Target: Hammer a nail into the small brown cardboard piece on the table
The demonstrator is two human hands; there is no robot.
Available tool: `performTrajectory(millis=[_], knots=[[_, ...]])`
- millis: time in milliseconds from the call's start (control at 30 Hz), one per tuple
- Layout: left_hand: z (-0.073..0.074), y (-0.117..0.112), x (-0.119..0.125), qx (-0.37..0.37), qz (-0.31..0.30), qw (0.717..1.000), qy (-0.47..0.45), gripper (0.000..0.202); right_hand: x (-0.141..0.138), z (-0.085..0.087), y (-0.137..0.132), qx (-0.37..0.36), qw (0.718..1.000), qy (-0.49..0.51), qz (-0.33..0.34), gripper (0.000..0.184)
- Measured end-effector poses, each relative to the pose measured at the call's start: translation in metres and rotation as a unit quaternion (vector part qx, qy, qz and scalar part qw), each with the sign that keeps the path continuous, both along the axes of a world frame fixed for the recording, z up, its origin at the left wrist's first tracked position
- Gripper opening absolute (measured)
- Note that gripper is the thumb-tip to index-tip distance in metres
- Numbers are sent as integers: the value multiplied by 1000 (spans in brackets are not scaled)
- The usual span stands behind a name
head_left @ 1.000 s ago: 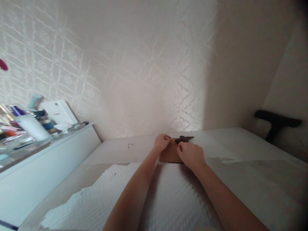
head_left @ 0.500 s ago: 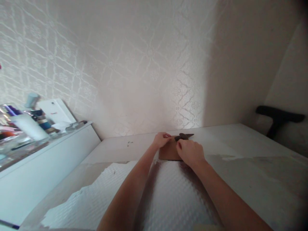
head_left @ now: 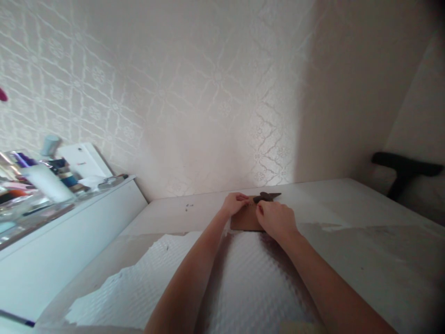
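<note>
A brown piece of what looks like cardboard (head_left: 245, 220) lies on the white tabletop between my hands. At its upper left is my left hand (head_left: 234, 204), its fingers bent and close together over the surface. My right hand (head_left: 277, 220) rests across the right side with its fingers curled in. What either hand pinches is too small or hidden to make out. Tiny light bits show on the brown piece between the fingertips. Just beyond my right hand lies a dark tool (head_left: 266, 196) with a pointed end facing right; its exact kind is unclear.
Bubble wrap (head_left: 250, 278) spreads under my forearms, with a torn sheet (head_left: 132, 278) to the left. Small crumbs (head_left: 188, 206) lie on the table (head_left: 320, 199) near the wall. A white cabinet (head_left: 79, 246) carrying bottles and a white box (head_left: 83, 160) stands left; a black T-shaped support (head_left: 405, 167) stands right.
The whole view has shifted slightly to the right. Both hands keep nearly the same place on the brown piece, and the dark tool lies as before.
</note>
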State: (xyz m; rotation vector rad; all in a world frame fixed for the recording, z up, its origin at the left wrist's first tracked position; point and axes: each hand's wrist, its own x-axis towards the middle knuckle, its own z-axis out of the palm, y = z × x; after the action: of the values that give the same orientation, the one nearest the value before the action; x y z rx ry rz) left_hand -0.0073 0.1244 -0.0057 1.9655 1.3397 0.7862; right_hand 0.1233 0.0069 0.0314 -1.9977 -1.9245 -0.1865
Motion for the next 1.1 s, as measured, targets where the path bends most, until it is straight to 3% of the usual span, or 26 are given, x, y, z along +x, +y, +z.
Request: performTrajectory(millis=[233, 433, 500, 600, 733, 933, 1100], knots=[[3, -4, 0, 54, 47, 997, 23, 17, 0, 2, -1, 6, 1000, 9, -15, 32], [16, -42, 0, 157, 130, 976, 76, 22, 8, 1, -3, 48, 996, 30, -69, 29], [19, -63, -1, 184, 105, 967, 141, 23, 11, 0, -4, 39, 994, 31, -93, 30], [21, -97, -4, 213, 12, 949, 232, 28, 17, -1, -5, 11, 993, 30, -111, 33], [19, -126, -9, 206, -21, 939, 275, 35, 31, -5, -3, -28, 992, 8, -120, 44], [19, -129, -12, 168, -50, 934, 310, 34, 69, -25, -6, -128, 991, 30, -13, 72], [22, -131, -10, 156, -58, 927, 335, 37, 71, -24, -17, -169, 981, 83, 45, 69]])
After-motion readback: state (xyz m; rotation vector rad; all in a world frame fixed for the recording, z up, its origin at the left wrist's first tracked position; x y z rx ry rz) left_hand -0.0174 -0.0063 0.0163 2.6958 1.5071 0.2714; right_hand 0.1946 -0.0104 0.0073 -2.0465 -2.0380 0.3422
